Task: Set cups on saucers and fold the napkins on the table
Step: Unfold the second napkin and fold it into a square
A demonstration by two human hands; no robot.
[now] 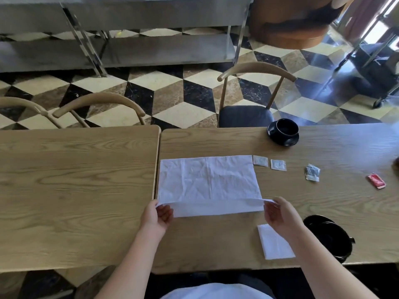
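Observation:
A large white napkin [208,180] lies spread on the wooden table [216,240], with its near edge lifted. My left hand [155,216] pinches the near left corner, and my right hand [280,216] pinches the near right corner. A small folded white napkin [274,242] lies by my right forearm. A black cup [287,128] stands on a black saucer [285,141] at the table's far edge. A second black cup on a saucer [328,236] sits at the near right, partly hidden by my right arm.
Two white sachets [269,162], a crumpled sachet [312,172] and a red sachet [376,180] lie right of the napkin. A second table [75,190] adjoins on the left. Wooden chairs [257,93] stand across the tables.

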